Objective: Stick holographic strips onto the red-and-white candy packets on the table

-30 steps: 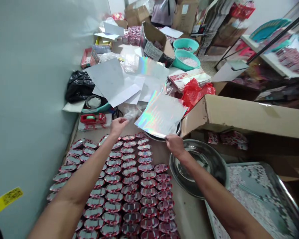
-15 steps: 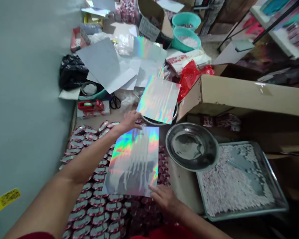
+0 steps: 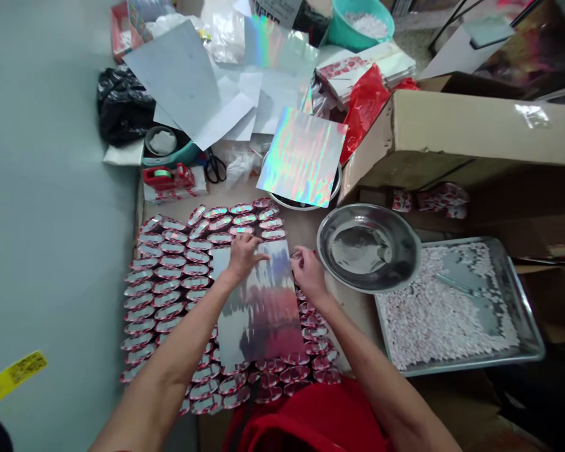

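A shiny rainbow-silver sheet [image 3: 268, 307] lies over rows of small oval packs with red-patterned edges and pale faces [image 3: 167, 285]. My left hand [image 3: 243, 256] rests at the sheet's upper left edge, its thumb spread from the fingers over the sheet. By the upper right edge is my right hand [image 3: 307, 274], its fingers curled together near their tips. Whether those fingertips pinch the sheet's edge or something small is not clear. A second shiny sheet [image 3: 304, 157] lies across a metal bowl farther back.
To the right are a steel basin [image 3: 370, 248] and a metal tray [image 3: 530, 326] of small pale pieces. A cardboard box [image 3: 466, 129] stands behind them. Scissors [image 3: 215, 167], a red tape dispenser [image 3: 169, 177] and loose paper sheets [image 3: 174, 81] lie at the back left.
The shiny sheet has turned slightly and now lies on the packs. My right hand has moved from its lower right corner up to the upper right edge. My view has shifted.
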`<state>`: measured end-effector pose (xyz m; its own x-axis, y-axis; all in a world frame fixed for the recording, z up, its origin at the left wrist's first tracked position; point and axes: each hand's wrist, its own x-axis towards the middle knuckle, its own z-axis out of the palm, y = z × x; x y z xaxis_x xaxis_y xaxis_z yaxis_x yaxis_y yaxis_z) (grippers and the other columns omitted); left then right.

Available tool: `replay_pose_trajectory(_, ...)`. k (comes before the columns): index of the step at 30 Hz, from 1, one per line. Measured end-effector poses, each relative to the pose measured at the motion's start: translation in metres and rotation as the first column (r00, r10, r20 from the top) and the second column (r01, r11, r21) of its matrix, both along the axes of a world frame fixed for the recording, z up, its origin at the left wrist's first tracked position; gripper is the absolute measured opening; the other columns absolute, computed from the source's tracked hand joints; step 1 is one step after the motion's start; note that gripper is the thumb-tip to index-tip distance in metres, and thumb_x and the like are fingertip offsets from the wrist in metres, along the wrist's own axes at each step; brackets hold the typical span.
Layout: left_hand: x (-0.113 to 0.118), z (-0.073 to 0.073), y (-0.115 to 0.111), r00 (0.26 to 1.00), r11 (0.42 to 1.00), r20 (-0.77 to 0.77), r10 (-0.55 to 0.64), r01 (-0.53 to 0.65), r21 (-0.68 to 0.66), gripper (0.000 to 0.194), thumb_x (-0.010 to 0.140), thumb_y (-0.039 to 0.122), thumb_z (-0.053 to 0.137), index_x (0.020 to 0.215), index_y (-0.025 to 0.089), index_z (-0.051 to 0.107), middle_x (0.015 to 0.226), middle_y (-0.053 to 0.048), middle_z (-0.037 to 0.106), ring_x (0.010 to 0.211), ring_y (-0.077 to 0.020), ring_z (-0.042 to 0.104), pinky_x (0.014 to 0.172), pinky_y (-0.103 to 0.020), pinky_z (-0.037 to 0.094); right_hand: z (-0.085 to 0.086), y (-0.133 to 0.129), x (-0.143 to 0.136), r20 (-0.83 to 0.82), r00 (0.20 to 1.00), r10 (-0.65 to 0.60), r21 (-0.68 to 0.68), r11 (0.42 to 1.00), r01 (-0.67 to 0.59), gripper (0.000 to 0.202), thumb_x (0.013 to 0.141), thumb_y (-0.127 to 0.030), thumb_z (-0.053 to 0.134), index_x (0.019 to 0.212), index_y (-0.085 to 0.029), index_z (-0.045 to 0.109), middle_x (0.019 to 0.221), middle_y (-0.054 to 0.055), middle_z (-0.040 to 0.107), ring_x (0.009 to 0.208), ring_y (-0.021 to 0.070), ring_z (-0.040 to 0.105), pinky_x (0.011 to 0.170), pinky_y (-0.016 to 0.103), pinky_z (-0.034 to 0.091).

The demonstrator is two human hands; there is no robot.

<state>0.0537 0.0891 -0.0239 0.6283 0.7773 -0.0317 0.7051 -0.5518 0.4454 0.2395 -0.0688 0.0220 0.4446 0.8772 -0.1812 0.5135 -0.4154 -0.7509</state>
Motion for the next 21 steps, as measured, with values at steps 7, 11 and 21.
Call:
replay_pose_trajectory(7, 0.006, 0.009, 0.012, 0.992, 0.980, 0.125, 0.003, 0.022, -0.198, 0.014, 0.089, 0.031, 0.078, 0.083, 0.020, 0.071, 0.087, -0.005, 0.072, 0.086, -0.0214, 0.064, 0.080, -0.033, 0.045, -0.021, 0.063, 0.016, 0.054, 0.981, 0.184, 0.075, 0.979, -0.188, 0.030, 0.086, -0.017, 0.068, 0.116, -0.019, 0.075, 0.114, 0.012, 0.075, 0.111, 0.0291, 0.063, 0.101, 0.042, 0.048)
replay_pose_trajectory(11, 0.006, 0.031, 0.008, 0.983, 0.940, 0.183, -0.007, 0.068, -0.334, 0.010, 0.093, 0.028, 0.072, 0.087, 0.020, 0.070, 0.081, -0.001, 0.073, 0.074, -0.0169, 0.064, 0.072, -0.028, 0.044, -0.009, 0.050, 0.019, -0.376, 0.905, 0.201, 0.138, 0.977, -0.159, 0.021, 0.089, -0.020, 0.064, 0.105, -0.020, 0.078, 0.097, 0.005, 0.079, 0.090, 0.0216, 0.070, 0.085, 0.033, 0.052)
replay_pose_trajectory(21, 0.007, 0.075, -0.060, 0.947, 0.947, 0.316, -0.048, 0.144, -0.288, 0.022, 0.100, 0.036, 0.064, 0.086, 0.021, 0.073, 0.084, -0.004, 0.077, 0.082, -0.0200, 0.066, 0.083, -0.034, 0.044, 0.057, 0.006, 0.020, -0.479, 0.871, 0.111, 0.068, 0.994, -0.089, 0.020, 0.075, -0.035, 0.083, 0.090, -0.021, 0.083, 0.083, 0.003, 0.080, 0.076, 0.0190, 0.071, 0.073, 0.029, 0.051)
